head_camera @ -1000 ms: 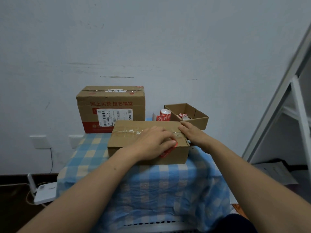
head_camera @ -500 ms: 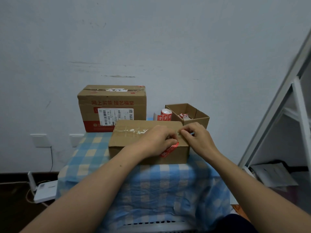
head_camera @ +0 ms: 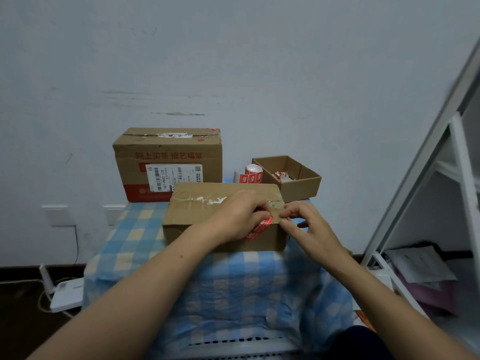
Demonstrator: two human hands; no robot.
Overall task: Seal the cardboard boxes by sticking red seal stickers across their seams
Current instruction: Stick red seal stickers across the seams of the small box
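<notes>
A flat cardboard box [head_camera: 197, 214] lies on the blue checked tablecloth [head_camera: 135, 237], its top seam covered with old clear tape. A red seal sticker [head_camera: 259, 228] sits at the box's front right corner, bent over the top edge and down the front face. My left hand [head_camera: 239, 216] rests on the box top with its fingers on the sticker's upper end. My right hand [head_camera: 304, 224] is at the box's right corner, fingertips pinched close to the top edge beside the sticker. A roll of red seal stickers [head_camera: 252, 174] stands behind the box.
A larger printed cardboard box [head_camera: 168, 162] stands at the back left against the wall. A small open cardboard tray [head_camera: 298, 183] with paper scraps sits at the back right. A white shelf frame [head_camera: 428, 183] rises on the right; a white router [head_camera: 67, 292] lies on the floor left.
My right hand has slid from the back right of the box top forward to its right corner. The sticker now shows more over the front face. My left hand has barely moved.
</notes>
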